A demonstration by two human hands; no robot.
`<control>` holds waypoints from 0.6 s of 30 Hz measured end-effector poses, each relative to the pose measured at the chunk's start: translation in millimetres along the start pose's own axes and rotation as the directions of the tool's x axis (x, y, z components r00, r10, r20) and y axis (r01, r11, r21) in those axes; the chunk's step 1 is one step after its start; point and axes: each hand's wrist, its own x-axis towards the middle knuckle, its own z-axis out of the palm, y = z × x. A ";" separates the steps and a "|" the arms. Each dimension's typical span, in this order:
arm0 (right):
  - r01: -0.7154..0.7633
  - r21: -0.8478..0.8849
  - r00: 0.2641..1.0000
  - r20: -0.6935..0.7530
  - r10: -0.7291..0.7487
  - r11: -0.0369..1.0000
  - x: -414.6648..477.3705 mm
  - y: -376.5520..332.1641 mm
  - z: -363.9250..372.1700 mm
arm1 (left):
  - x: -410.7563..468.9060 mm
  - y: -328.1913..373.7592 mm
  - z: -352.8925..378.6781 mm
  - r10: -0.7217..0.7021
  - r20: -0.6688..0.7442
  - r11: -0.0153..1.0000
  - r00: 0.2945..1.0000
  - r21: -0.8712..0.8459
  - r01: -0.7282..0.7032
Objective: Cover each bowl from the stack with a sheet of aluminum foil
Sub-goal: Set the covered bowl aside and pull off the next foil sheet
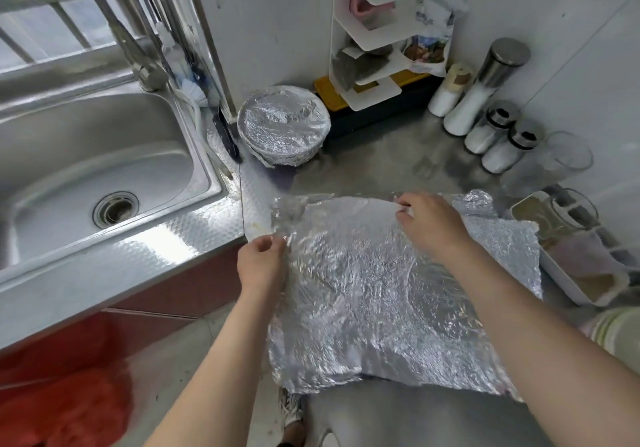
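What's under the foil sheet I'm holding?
Only the steel counter shows around the foil sheet, held by the left hand and right hand. Whatever lies beneath it, bowl or not, is covered.

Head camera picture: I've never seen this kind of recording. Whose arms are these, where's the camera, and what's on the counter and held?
No machine here: a person's two bare arms reach in from below, filmed by a wide-angle camera worn on their head, looking down. The left hand pinches the left edge of a large crinkled sheet of aluminium foil spread over the steel counter; the right hand pinches its far edge. Behind stands a round bowl already wrapped in foil. A stainless steel sink lies left, white-filled glass shakers right.
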 end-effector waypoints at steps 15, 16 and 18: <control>-0.204 0.686 0.925 -0.097 0.366 0.698 -6.8 28.2 -108.5 | -44.1 58.0 -16.2 0.157 0.301 0.964 0.940 -0.254 -0.080; -0.193 0.701 0.920 -0.114 0.375 0.686 -12.2 32.2 -113.5 | -52.3 54.4 -9.7 0.107 0.429 0.975 0.897 -0.223 -0.009; -0.150 0.697 0.913 -0.174 0.369 0.701 -22.7 37.1 -124.7 | -67.4 46.6 2.3 0.047 0.585 0.963 0.810 -0.241 0.118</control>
